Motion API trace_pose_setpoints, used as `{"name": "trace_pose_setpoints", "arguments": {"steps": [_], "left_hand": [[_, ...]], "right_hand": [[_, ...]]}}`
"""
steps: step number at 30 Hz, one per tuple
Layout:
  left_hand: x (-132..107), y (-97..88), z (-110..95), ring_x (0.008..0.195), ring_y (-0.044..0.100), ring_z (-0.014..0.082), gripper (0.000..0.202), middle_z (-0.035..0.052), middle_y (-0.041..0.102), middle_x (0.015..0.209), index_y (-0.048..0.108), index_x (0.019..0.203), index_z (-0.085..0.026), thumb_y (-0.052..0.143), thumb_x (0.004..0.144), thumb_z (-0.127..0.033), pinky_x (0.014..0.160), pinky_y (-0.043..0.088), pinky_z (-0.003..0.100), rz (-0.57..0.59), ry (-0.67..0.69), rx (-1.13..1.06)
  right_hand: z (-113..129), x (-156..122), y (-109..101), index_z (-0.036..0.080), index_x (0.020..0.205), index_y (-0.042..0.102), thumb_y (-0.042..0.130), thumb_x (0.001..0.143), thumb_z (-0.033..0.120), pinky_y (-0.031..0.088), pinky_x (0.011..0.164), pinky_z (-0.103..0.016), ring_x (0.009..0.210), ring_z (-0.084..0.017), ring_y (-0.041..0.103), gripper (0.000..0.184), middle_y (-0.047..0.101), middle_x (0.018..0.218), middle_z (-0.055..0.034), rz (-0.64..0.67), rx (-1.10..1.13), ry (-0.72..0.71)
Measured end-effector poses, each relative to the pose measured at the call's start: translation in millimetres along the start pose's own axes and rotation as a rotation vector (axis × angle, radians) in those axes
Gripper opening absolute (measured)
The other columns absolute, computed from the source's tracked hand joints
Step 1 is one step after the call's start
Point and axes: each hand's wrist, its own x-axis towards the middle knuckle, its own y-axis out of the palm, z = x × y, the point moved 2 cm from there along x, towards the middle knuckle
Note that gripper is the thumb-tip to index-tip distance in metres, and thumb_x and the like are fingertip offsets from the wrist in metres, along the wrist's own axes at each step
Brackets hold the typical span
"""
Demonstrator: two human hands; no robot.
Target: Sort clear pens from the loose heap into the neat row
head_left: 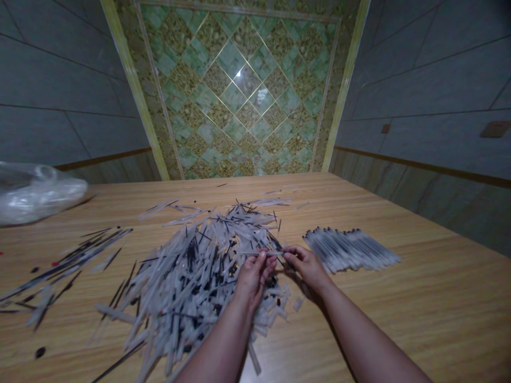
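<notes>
My left hand [255,274] is closed in a pinch around a thin translucent pen [252,253], held level just above the pile. My right hand [306,267] pinches the dark right end of the same pen; whether a separate cap or refill is between those fingertips is too small to tell. Under and left of my hands spreads a heap of loose pen parts [187,276]: clear barrels, dark thin refills and small black pieces. To the right of my right hand lies a neat row of pens [349,249], side by side, with black tips at the far end.
A clear plastic bag [40,194] rests at the table's left edge. Dark refills [75,260] and several small black caps [40,352] lie scattered on the left of the wooden table [435,308]. A tiled wall [239,106] stands beyond.
</notes>
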Motion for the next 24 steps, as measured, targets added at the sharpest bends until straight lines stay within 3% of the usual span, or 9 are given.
{"name": "trace_pose_setpoints", "arguments": {"steps": [3, 8, 12, 17, 22, 24], "left_hand": [[-0.2, 0.5, 0.6, 0.066, 0.065, 0.0125, 0.012, 0.0079, 0.066, 0.073, 0.057, 0.086, -0.01, 0.06, 0.074, -0.013, 0.066, 0.055, 0.023, 0.021, 0.0, -0.007], [-0.5, -1.0, 1.9, 0.066, 0.064, 0.0119, 0.013, 0.0078, 0.066, 0.074, 0.058, 0.084, -0.01, 0.062, 0.073, -0.015, 0.066, 0.055, 0.022, 0.009, -0.006, -0.003], [-0.1, -1.6, 3.6, 0.066, 0.064, 0.0121, 0.015, 0.0068, 0.066, 0.073, 0.057, 0.085, -0.01, 0.063, 0.072, -0.015, 0.067, 0.054, 0.023, 0.022, -0.018, -0.003], [-1.6, -1.2, 3.5, 0.067, 0.064, 0.0124, 0.015, 0.0075, 0.066, 0.075, 0.057, 0.085, -0.01, 0.062, 0.072, -0.014, 0.067, 0.054, 0.023, 0.001, -0.036, -0.003], [-2.8, -2.1, 4.7, 0.07, 0.065, 0.0136, 0.015, 0.0077, 0.066, 0.075, 0.057, 0.086, -0.01, 0.062, 0.072, -0.015, 0.068, 0.054, 0.024, 0.022, -0.043, 0.004], [-2.9, -2.8, 4.5, 0.07, 0.065, 0.0137, 0.017, 0.0077, 0.066, 0.076, 0.057, 0.086, -0.01, 0.064, 0.071, -0.015, 0.069, 0.054, 0.024, 0.017, -0.042, 0.002]], "right_hand": [[1.2, -0.3, -1.1, 0.015, 0.078, 0.066, 0.049, 0.078, 0.048, 0.044, 0.07, -0.032, 0.074, -0.018, 0.056, 0.038, 0.063, 0.075, -0.0064, -0.027, -0.059, -0.01], [3.4, -1.8, -0.8, 0.019, 0.097, 0.062, 0.061, 0.069, 0.045, 0.046, 0.07, -0.032, 0.08, -0.019, 0.058, 0.038, 0.064, 0.091, -0.0072, 0.007, 0.082, 0.051], [2.7, -1.2, -2.4, 0.016, 0.081, 0.067, 0.052, 0.075, 0.049, 0.043, 0.075, -0.034, 0.08, -0.02, 0.058, 0.037, 0.065, 0.08, -0.0071, -0.038, -0.05, -0.008], [2.0, -3.1, -0.1, 0.018, 0.096, 0.064, 0.06, 0.07, 0.047, 0.045, 0.068, -0.031, 0.075, -0.018, 0.058, 0.039, 0.065, 0.084, -0.006, 0.022, 0.036, 0.058], [4.3, -2.3, -1.3, 0.016, 0.079, 0.068, 0.051, 0.077, 0.048, 0.043, 0.07, -0.032, 0.076, -0.019, 0.057, 0.037, 0.065, 0.076, -0.0067, -0.011, -0.1, 0.004], [4.7, -2.0, -2.1, 0.016, 0.081, 0.067, 0.051, 0.077, 0.048, 0.043, 0.07, -0.032, 0.076, -0.019, 0.057, 0.036, 0.065, 0.077, -0.0063, -0.006, -0.094, 0.007]]}}
